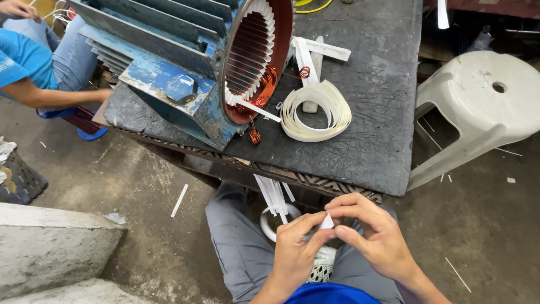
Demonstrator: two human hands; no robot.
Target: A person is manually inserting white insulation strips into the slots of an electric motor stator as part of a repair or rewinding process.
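Observation:
My left hand [293, 247] and my right hand [376, 232] meet low in the view, above my lap, and together pinch a small white strip of insulation paper [327, 222] between thumbs and fingertips. More white strips [272, 194] hang just above my left hand, at the bench's near edge. On the dark bench [382, 112] lies a blue finned motor stator [185, 62] on its side, with white slot liners and copper windings [264, 90] at its open end. A coil of white paper strip [316, 112] rests beside it.
A white plastic stool [484, 101] stands right of the bench. Another person in a blue shirt and jeans [34, 62] sits at the far left, forearm reaching toward the bench. A concrete block [50, 247] is at the lower left. Paper scraps litter the floor.

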